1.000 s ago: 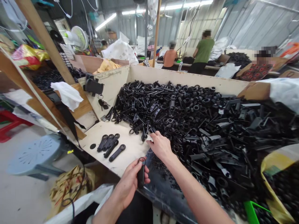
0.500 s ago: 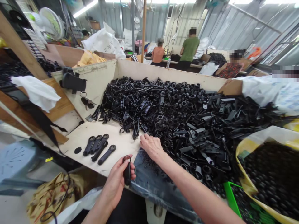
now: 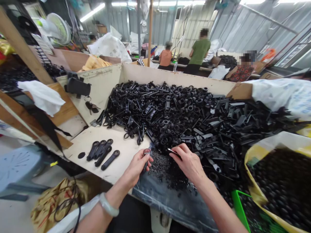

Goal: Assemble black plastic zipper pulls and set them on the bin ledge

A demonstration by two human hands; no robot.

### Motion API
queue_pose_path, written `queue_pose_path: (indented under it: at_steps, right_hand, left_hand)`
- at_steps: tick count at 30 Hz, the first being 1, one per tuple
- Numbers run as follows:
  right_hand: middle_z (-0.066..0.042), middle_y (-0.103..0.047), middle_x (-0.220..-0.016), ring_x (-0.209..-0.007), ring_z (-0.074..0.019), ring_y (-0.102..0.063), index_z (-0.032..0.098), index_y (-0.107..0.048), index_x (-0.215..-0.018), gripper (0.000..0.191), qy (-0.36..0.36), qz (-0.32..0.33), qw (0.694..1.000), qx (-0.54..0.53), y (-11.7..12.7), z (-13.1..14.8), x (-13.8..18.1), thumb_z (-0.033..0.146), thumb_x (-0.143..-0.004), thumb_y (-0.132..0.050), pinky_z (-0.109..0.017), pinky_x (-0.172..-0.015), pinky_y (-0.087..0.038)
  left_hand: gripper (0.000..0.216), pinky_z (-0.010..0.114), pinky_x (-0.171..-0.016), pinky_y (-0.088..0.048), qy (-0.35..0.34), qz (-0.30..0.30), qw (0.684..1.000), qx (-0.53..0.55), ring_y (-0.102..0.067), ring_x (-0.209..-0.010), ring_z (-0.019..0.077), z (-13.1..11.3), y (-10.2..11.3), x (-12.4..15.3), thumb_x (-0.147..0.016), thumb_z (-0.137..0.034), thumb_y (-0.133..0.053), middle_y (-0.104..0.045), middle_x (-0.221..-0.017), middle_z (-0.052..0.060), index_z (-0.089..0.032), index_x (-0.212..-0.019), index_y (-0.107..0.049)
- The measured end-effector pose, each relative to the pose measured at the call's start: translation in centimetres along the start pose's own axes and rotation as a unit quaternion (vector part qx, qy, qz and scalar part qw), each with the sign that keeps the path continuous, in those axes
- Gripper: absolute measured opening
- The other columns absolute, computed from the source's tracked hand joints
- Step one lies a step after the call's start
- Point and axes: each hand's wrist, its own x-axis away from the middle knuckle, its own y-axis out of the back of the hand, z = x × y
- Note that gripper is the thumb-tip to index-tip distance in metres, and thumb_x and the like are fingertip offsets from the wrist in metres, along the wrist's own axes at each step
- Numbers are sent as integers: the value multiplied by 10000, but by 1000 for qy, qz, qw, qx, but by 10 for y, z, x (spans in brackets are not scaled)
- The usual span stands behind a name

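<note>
My left hand [image 3: 139, 163] is closed around a black plastic part with a ring-shaped end [image 3: 146, 151]; its lower portion is partly hidden by my fingers. To its right, my right hand [image 3: 188, 160] pinches a slim dark tool with a shiny tip [image 3: 172, 151], whose exact kind I cannot make out. The tip points left, above a spread of tiny dark pieces [image 3: 160, 163] on a dark sheet [image 3: 167, 197]. Several black handle-like parts with ring ends [image 3: 111, 160] lie on the pale board left of my hands, beside a black disc [image 3: 81, 155].
A large heap of mixed black plastic parts [image 3: 165, 110] fills the table behind my hands, against a low wooden wall [image 3: 184, 76]. At the right stand a yellow-edged sack of dark pieces [image 3: 284, 181] and a green bin [image 3: 239, 207]. Several people work farther back.
My right hand has moved right, off the pale board's edge, uncovering the tiny pieces. My left hand has risen and shifted right with the ring-ended part still in it.
</note>
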Motion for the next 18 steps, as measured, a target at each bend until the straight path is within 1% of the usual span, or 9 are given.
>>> queue_pose_path:
  at_steps: [3,4,6,8,10,12,14,16,18]
  right_hand:
    - [-35,-655,-967,-681,-167,-647,269,-733,-989,228,-17,-17,997,-72,5,-1,-3,406,-983,-551,-278,-632,-472]
    - [-33,-653,-957,-701,-174,-645,274,-742,-995,228,-25,-25,994,-102,7,-1,-4,417,-969,-567,-287,-655,-479]
    - [-35,-650,-932,-731,-183,-634,270,-760,-994,240,-46,-45,984,-169,10,-1,-5,443,-941,-602,-300,-685,-484]
    - [-43,-648,-910,-746,-186,-615,247,-773,-932,276,-78,-74,965,-241,12,-2,-4,485,-916,-635,-298,-677,-480]
    - [-40,-632,-848,-675,-164,-568,220,-761,-883,352,-124,-109,934,-317,14,-2,-2,546,-910,-629,-279,-587,-448]
    - [-14,-595,-767,-539,-116,-458,204,-735,-895,431,-172,-141,892,-393,15,-1,3,612,-909,-599,-251,-475,-365]
    - [14,-556,-728,-460,-71,-331,198,-713,-928,477,-210,-164,846,-462,18,2,8,660,-886,-602,-230,-421,-285]
    - [24,-542,-731,-450,-48,-293,196,-708,-903,484,-235,-176,805,-516,21,9,15,672,-821,-680,-216,-417,-268]
    - [29,-530,-722,-453,-39,-298,193,-717,-863,454,-252,-178,775,-552,25,16,22,633,-761,-769,-206,-418,-265]
  left_hand:
    - [168,181,-435,-391,6,3,998,-68,-527,-521,87,0,-11,-17,-919,-221,-636,-602,-691,-42,-150,-1070,-617]
    - [144,182,-436,-400,7,0,996,-91,-525,-515,83,-1,-13,-21,-950,-237,-620,-594,-699,-47,-150,-1065,-618]
    - [167,196,-460,-446,9,-4,990,-141,-544,-532,84,-3,-12,-29,-993,-297,-594,-611,-753,-37,-150,-1064,-624]
    - [216,220,-499,-500,7,-13,980,-199,-580,-571,93,-8,-8,-34,-1003,-345,-586,-642,-820,-16,-149,-1083,-629]
    - [235,249,-550,-541,-7,-31,962,-270,-619,-627,112,-16,0,-40,-1000,-353,-591,-666,-879,5,-150,-1112,-631]
    - [241,305,-649,-582,-37,-58,934,-351,-664,-746,149,-26,6,-47,-982,-343,-620,-685,-976,33,-153,-1129,-636]
    - [249,384,-783,-594,-73,-83,893,-436,-683,-909,199,-34,9,-56,-961,-331,-650,-688,-1089,60,-158,-1140,-646]
    - [268,445,-881,-574,-101,-97,847,-513,-671,-1027,235,-41,8,-64,-957,-329,-656,-679,-1173,76,-168,-1171,-648]
    - [296,469,-913,-564,-116,-101,801,-579,-666,-1064,249,-46,4,-72,-964,-338,-646,-670,-1217,84,-175,-1211,-639]
